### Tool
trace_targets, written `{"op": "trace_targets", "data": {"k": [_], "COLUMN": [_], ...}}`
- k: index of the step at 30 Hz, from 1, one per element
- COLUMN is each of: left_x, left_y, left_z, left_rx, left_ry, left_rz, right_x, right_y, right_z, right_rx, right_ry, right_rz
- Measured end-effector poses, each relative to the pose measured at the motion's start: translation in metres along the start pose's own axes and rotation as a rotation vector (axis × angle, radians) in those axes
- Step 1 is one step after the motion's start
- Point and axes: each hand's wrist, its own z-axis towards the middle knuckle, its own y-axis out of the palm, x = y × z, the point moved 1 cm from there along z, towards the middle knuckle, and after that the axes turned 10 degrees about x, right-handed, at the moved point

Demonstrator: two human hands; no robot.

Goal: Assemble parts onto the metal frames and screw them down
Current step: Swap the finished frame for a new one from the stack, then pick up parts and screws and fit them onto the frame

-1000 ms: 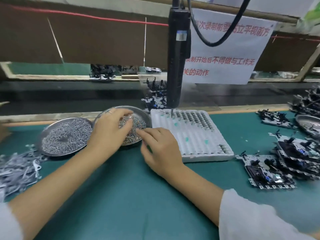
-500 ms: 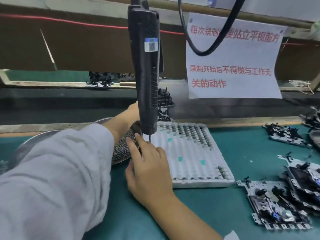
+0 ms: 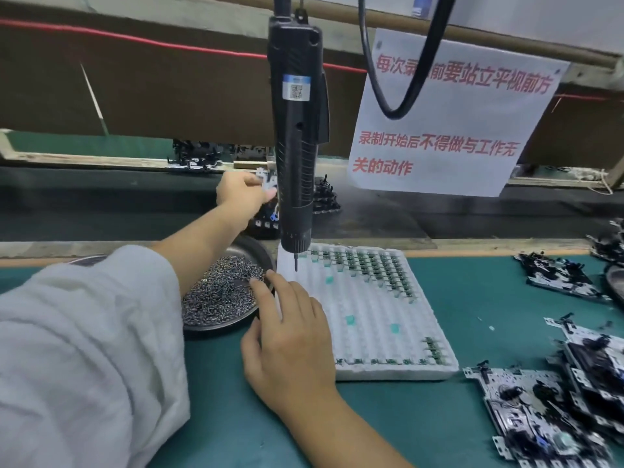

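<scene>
Overhead, paper sign (image 3: 449, 123) in red Chinese characters, QR-code label (image 3: 296, 88) on hanging screwdriver (image 3: 297, 136)

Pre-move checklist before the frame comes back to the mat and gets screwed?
1. Left hand grips a metal frame at the far stack: ok.
2. Frame seen whole: cannot tell, the electric screwdriver hides part of it.
3. Right hand at the screw dish, fingers on its rim: ok.
4. Screw picked up: cannot tell.
5. Screwdriver in hand: not ok, it hangs free.
6. Bare green mat in front for the frame: ok.
</scene>
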Motion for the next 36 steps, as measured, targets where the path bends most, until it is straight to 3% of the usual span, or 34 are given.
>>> {"op": "trace_targets", "data": {"k": [3, 5, 9, 17, 21, 27, 31, 34, 36], "left_x": [0.006, 0.012, 0.012, -0.042, -0.078, -0.097, -0.104, -0.113, -0.12], "left_y": [-0.027, -0.057, -0.123, -0.215, -0.222, -0.223, -0.239, -0.265, -0.28], "left_z": [0.003, -0.001, -0.015, -0.095, -0.137, -0.157, -0.146, -0.126, -0.115], "left_rx": [0.166, 0.209, 0.052, -0.192, -0.285, -0.342, -0.426, -0.248, -0.137], "left_ry": [0.131, 0.053, -0.28, -0.517, -0.561, -0.625, -0.474, 0.021, 0.26], "left_rz": [-0.083, -0.225, -0.522, -0.436, -0.33, -0.443, -0.149, 0.35, 0.632], "right_x": [0.0, -0.001, -0.003, -0.018, -0.039, -0.053, -0.051, -0.05, -0.05], "right_y": [-0.001, -0.003, -0.007, -0.019, -0.024, -0.019, -0.014, -0.014, -0.013], "right_z": [0.001, 0.001, -0.001, -0.008, -0.019, -0.032, -0.033, -0.034, -0.034], "right_rx": [0.003, 0.018, 0.104, 0.221, 0.06, -0.265, -0.356, -0.385, -0.4], "right_ry": [-0.014, -0.027, -0.075, -0.233, -0.491, -0.674, -0.622, -0.579, -0.548], "right_rz": [-0.008, -0.001, 0.069, 0.291, 0.453, 0.278, 0.271, 0.296, 0.321]}}
